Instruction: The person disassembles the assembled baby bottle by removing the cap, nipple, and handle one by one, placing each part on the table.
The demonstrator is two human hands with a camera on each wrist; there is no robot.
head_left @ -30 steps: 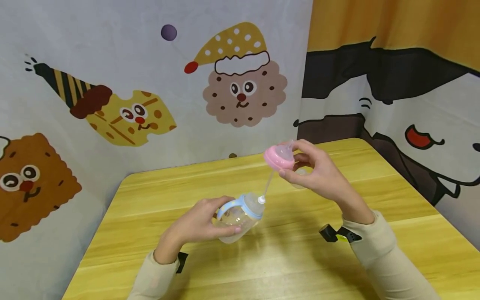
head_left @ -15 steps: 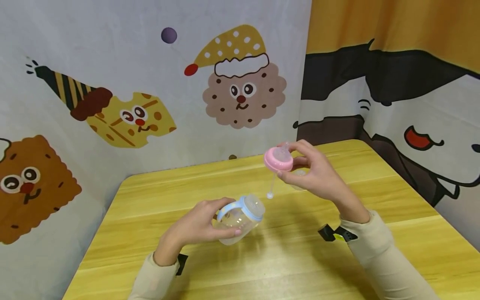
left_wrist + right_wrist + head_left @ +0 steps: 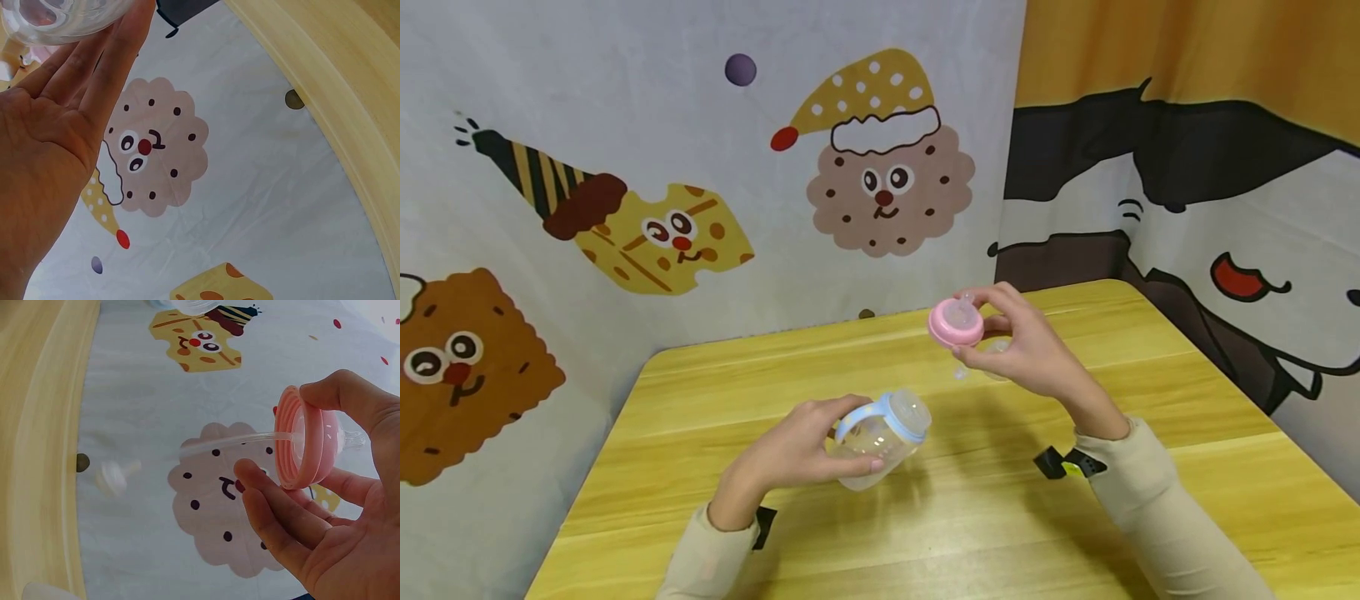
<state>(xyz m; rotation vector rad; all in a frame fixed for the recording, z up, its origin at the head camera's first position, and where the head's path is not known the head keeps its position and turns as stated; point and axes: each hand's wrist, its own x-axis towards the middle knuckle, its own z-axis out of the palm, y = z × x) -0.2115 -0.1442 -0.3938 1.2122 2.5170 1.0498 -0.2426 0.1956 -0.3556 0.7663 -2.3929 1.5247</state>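
Note:
A clear baby bottle [image 3: 891,446] with a light blue handled ring is tilted in my left hand [image 3: 797,446], thumb along one side and fingers round the other. Only its rounded transparent base [image 3: 62,22] shows in the left wrist view. Up and to the right, my right hand [image 3: 1018,346] pinches a pink bottle collar [image 3: 947,325] with a clear nipple [image 3: 961,313]. From the collar's threaded underside a clear straw [image 3: 244,439] sticks out, ending in a blurred whitish weight [image 3: 112,478]. Collar and straw are apart from the bottle.
A small clear cap [image 3: 998,360] stands on the wooden table [image 3: 737,375], partly behind my right hand. A cartoon-printed cloth [image 3: 700,83] hangs along the table's far edge, and another printed curtain [image 3: 1180,192] along the right.
The straw's white end has come away from the bottle's mouth and swung to the right. My right hand has tipped the pink collar slightly; my left hand and the bottle stay nearly still.

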